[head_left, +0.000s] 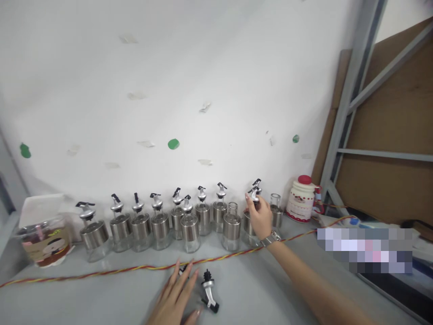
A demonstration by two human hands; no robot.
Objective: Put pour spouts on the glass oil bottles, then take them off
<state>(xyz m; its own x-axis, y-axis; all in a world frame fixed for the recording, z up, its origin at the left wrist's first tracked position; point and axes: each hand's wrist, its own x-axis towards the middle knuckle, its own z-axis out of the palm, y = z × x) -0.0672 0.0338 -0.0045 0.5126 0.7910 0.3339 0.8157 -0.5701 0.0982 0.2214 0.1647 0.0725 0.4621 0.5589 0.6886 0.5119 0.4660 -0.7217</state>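
Note:
At the right of the row, my right hand (pixel 261 217) has its fingers closed around a silver-and-black pour spout (pixel 254 194) at the top of a glass bottle with a steel sleeve (pixel 249 228). The hand hides part of that bottle's neck. My left hand (pixel 176 295) lies low over the table with its fingers stretched out. A dark spout (pixel 183 270) shows partly beneath its fingertips. Just right of it, a loose pour spout (pixel 209 291) lies with its black stopper pointing away from me. An uncapped bottle (pixel 232 228) stands left of my right hand.
Several bottles with spouts (pixel 159 225) line the wall. Another uncapped bottle (pixel 276 212) stands behind my right hand. A red-and-yellow twisted cord (pixel 135 268) crosses the grey table. A white-and-red jar (pixel 300 201) stands right, a clear container (pixel 45 243) left.

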